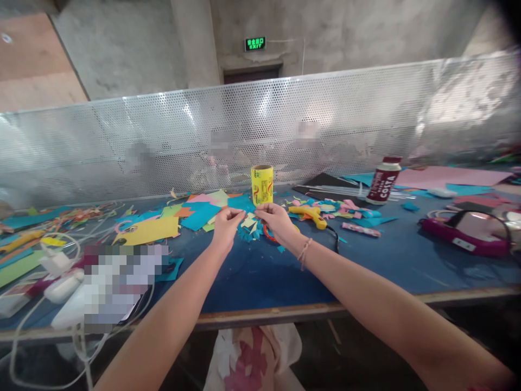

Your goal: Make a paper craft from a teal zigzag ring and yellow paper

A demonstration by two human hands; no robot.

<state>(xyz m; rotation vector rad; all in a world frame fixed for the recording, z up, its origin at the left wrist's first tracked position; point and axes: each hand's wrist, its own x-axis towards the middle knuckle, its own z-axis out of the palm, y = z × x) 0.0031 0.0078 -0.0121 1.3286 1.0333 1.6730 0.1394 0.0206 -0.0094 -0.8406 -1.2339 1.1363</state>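
Past the middle of the table [252, 277], toward its far edge: left hand [226, 224] and right hand [277, 220], knuckles up, fingertips almost meeting. Both pinched narrow, thumb against forefinger; whatever is caught between the tips too small to make out. Just below and between them, a pale paper piece [249, 222] on a heap of teal scraps [246, 234], flat on the blue surface. Under the right hand, partly hidden, a red ring [268, 235]; around that wrist, a thin bracelet [303, 251]. Directly behind the hands, upright and just apart from them, a yellow roll [261, 184]. Right of it, among more coloured cuttings, a yellow glue gun [311, 214] with a black cord trailing toward the near edge. Further right, close to the far edge, a dark red bottle [382, 183], standing. Toward the right edge, a pink device [468, 236]. Left of the hands, a yellow sheet [148, 231] and a teal sheet [201, 214], overlapping. At the near left corner, white plugs and cables [61, 279]. Along the far edge, a perforated metal screen [325, 119].
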